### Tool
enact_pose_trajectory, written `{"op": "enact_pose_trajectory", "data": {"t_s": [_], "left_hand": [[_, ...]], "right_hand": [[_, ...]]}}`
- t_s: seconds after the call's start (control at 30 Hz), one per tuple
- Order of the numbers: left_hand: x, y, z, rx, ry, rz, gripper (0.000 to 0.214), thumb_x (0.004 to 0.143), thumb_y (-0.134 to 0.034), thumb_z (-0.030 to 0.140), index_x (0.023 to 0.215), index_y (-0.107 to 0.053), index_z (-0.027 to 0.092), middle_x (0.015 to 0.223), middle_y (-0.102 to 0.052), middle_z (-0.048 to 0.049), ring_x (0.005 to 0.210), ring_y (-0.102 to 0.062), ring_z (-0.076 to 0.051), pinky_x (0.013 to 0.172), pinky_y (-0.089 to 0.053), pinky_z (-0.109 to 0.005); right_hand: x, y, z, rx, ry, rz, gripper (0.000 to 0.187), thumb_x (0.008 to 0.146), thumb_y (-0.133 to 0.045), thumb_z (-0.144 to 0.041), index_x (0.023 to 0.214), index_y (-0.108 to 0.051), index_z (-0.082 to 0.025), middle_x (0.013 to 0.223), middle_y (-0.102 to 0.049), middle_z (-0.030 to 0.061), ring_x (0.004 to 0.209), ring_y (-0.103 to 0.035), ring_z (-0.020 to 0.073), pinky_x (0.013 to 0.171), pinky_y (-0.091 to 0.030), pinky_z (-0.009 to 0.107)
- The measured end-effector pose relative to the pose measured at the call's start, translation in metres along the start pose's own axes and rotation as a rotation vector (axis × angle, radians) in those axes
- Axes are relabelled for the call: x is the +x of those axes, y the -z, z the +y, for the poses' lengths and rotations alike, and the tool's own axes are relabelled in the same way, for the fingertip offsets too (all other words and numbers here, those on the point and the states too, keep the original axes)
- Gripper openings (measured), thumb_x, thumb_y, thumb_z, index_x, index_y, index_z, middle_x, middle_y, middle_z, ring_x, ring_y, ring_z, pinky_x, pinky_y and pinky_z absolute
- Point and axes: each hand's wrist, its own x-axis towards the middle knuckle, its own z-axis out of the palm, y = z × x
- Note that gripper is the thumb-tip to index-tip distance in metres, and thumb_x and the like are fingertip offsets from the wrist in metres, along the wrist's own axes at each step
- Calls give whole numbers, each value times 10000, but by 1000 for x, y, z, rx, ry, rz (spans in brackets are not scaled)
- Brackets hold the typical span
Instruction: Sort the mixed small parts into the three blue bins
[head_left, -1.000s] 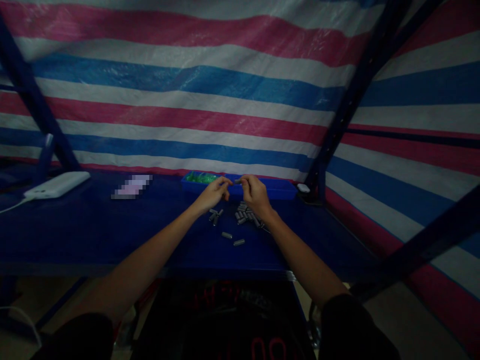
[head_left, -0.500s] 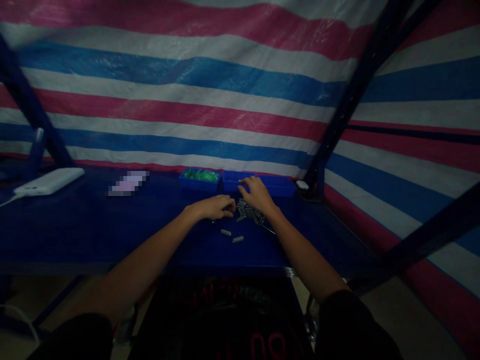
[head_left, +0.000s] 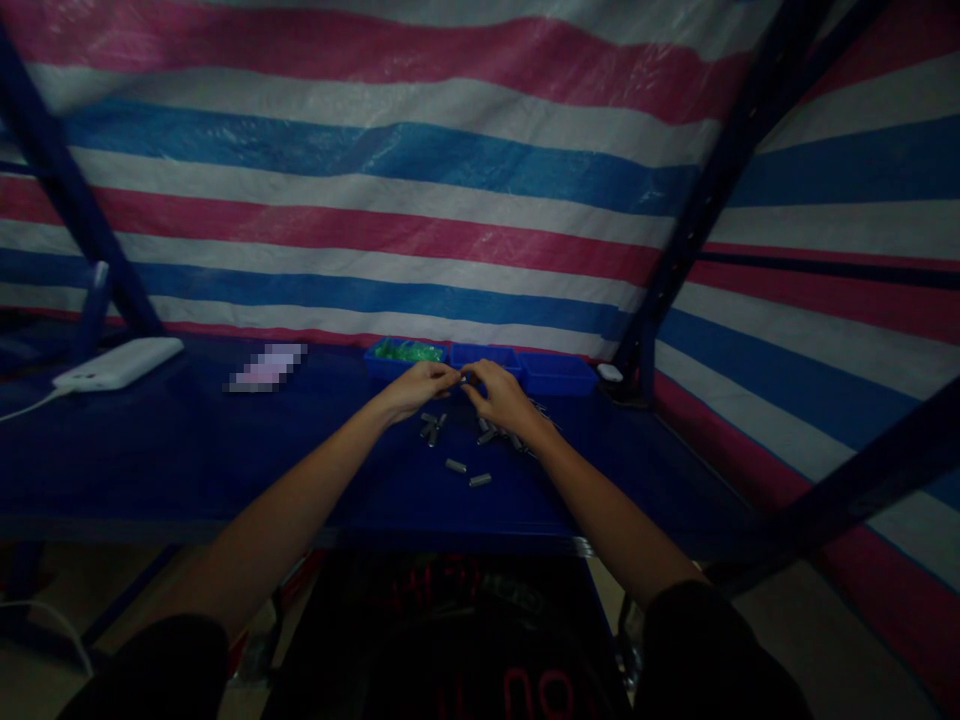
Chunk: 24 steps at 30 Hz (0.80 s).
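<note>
hands (head_left: 420, 386) (head_left: 501, 397) together between cylinders (head_left: 456, 466) and trays (head_left: 559, 375)

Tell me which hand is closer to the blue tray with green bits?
Left. The left hand lies just in front of the green-filled tray; the right hand is farther right, before the neighbouring tray.

Facing a workbench (head_left: 225, 470) backed by a tarpaulin (head_left: 375, 230). Finding three bins side by side along its rear edge: left bin (head_left: 405, 352), middle bin (head_left: 487, 355), right bin (head_left: 559, 372). Holding left hand (head_left: 416, 385) and right hand (head_left: 499, 395) fingertip to fingertip just before the middle bin, above small cylinders (head_left: 457, 466) lying scattered on the bench. Noting a power bank (head_left: 120, 363) lying far left and a small cap (head_left: 609, 373) right of the bins, beside a frame post (head_left: 675, 260).
</note>
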Motion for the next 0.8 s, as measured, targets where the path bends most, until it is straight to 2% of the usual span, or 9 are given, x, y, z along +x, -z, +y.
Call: {"op": "enact_pose_trajectory", "data": {"t_s": [0.1, 0.23, 0.33, 0.47, 0.53, 0.63, 0.73, 0.8], "left_hand": [[-2, -1, 4, -66, 17, 11, 161, 747, -591, 275, 796, -603, 122, 768, -581, -26, 671, -511, -89, 636, -399, -235], [-4, -1, 11, -132, -23, 21, 197, 697, -624, 202, 878, -591, 131, 783, -593, -27, 695, -528, -98, 660, -408, -247], [-4, -1, 12, -99, -83, 24, 212, 653, -643, 175, 854, -605, 123, 795, -608, -27, 708, -536, -102, 676, -404, -245], [0, -1, 8, 26, -122, 54, 224, 678, -598, 242, 867, -606, 123, 796, -624, -34, 712, -548, -118, 685, -403, -255], [2, 0, 5, 168, -115, 52, 258, 713, -550, 298, 902, -597, 129, 802, -631, -42, 719, -560, -135, 675, -404, -260], [0, 4, 4, 580, -70, 35, 325, 731, -518, 417, 900, -599, 151, 783, -644, -49, 709, -574, -166, 639, -393, -269], [-7, 5, 6, 977, 63, -93, 361, 668, -572, 514, 836, -618, 198, 786, -670, -33, 739, -592, -198, 643, -374, -279], [-11, 1, 8, 1081, 114, -187, 290, 673, -593, 465, 828, -623, 222, 814, -683, -8, 797, -601, -200, 689, -364, -282]], "right_hand": [[0, -2, -1, -64, -48, 28, 148, 847, -461, -244, 915, -566, -165, 839, -579, 55, 793, -520, 163, 750, -391, 273], [1, 2, -2, -126, -143, 71, 227, 884, -402, -305, 796, -565, -175, 770, -563, 37, 735, -511, 147, 687, -368, 249], [1, 4, -3, -128, -157, 62, 258, 891, -384, -298, 739, -551, -174, 723, -555, 26, 691, -502, 138, 651, -348, 242], [2, 2, -4, -104, -145, 22, 222, 886, -401, -294, 781, -552, -171, 725, -571, 22, 674, -501, 132, 631, -336, 239], [2, 2, -4, -118, -142, 3, 208, 884, -409, -291, 795, -553, -169, 738, -579, 27, 681, -506, 134, 627, -337, 240], [1, 7, -2, -170, -147, 71, 216, 885, -406, -301, 809, -549, -159, 759, -576, 44, 697, -507, 142, 639, -350, 248], [1, 19, 5, -176, -139, 296, 200, 880, -403, -295, 873, -538, -147, 785, -557, 57, 722, -500, 150, 678, -374, 263], [4, 29, 11, -176, -133, 464, 195, 876, -402, -289, 908, -531, -147, 801, -546, 66, 748, -492, 162, 715, -384, 285]]}}
